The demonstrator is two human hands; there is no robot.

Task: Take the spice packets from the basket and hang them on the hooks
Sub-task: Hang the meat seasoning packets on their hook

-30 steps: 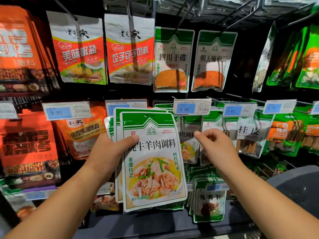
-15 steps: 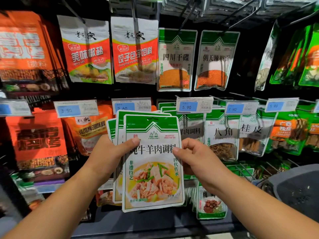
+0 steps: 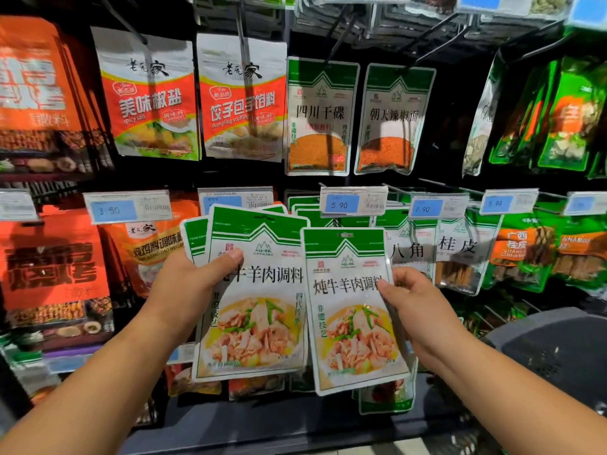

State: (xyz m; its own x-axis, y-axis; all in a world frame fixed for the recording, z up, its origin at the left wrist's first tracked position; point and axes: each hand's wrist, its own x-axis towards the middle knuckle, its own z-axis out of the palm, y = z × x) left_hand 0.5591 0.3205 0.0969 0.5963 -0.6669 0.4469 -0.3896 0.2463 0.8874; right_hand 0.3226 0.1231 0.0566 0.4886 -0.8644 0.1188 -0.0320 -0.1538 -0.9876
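**Spice packet stack (image 3: 256, 290) and single packet (image 3: 354, 310) held before display**

Left hand (image 3: 184, 290) grips the stack, thumb across its front. Right hand (image 3: 417, 310) pinches the single packet (same green-white print) by its right edge, its left edge overlapping the stack, below the 5.90 price tag (image 3: 353, 202).

A wide-angle head camera faces forward and slightly down, very near the hook rack (image 3: 295, 428). Hanging packets (image 3: 320, 116) fill the frame; both forearms (image 3: 98, 389) enter at its bottom corners.
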